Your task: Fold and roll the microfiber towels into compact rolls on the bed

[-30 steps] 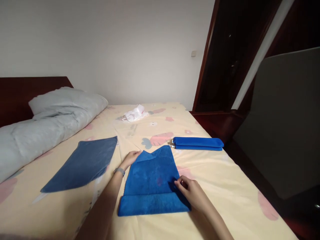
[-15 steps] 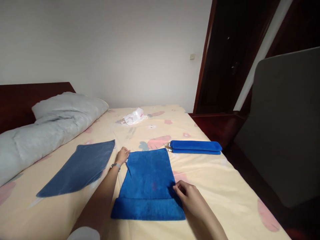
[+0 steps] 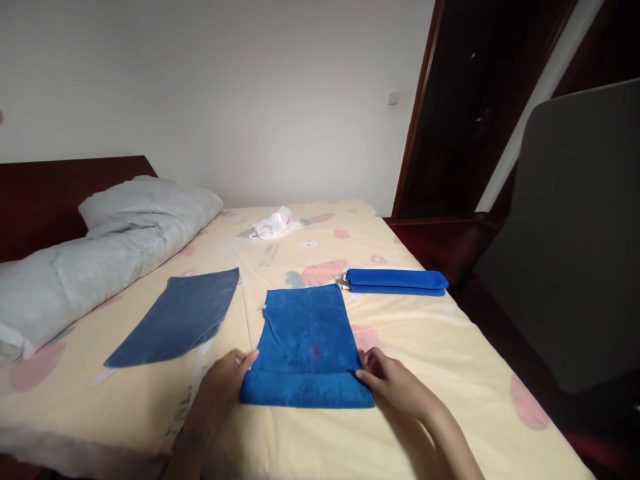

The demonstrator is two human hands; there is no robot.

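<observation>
A blue towel [image 3: 307, 333] lies spread on the bed, its near end turned up into a flat folded band. At the towel's left edge, close to the top of that band, my left hand [image 3: 227, 377] is closed, thumb and fingers at the cloth. On the opposite edge my right hand [image 3: 393, 383] pinches the towel where the band begins. To the left lies a flat grey-blue cloth [image 3: 175, 320]. A folded blue towel [image 3: 397, 281] with white tags rests beyond my right hand, near the bed's right side.
The bed [image 3: 310, 443] has a pale yellow sheet with carrot prints. A grey quilt [image 3: 145, 220] is heaped at the left by the dark headboard [image 3: 65, 190]. A crumpled white plastic bag [image 3: 275, 223] sits at the back. A dark grey panel [image 3: 575, 233] stands on the right.
My left hand has come back from the towel's far left corner to its near left edge by the folded band. My right hand has shifted slightly to the band's upper edge.
</observation>
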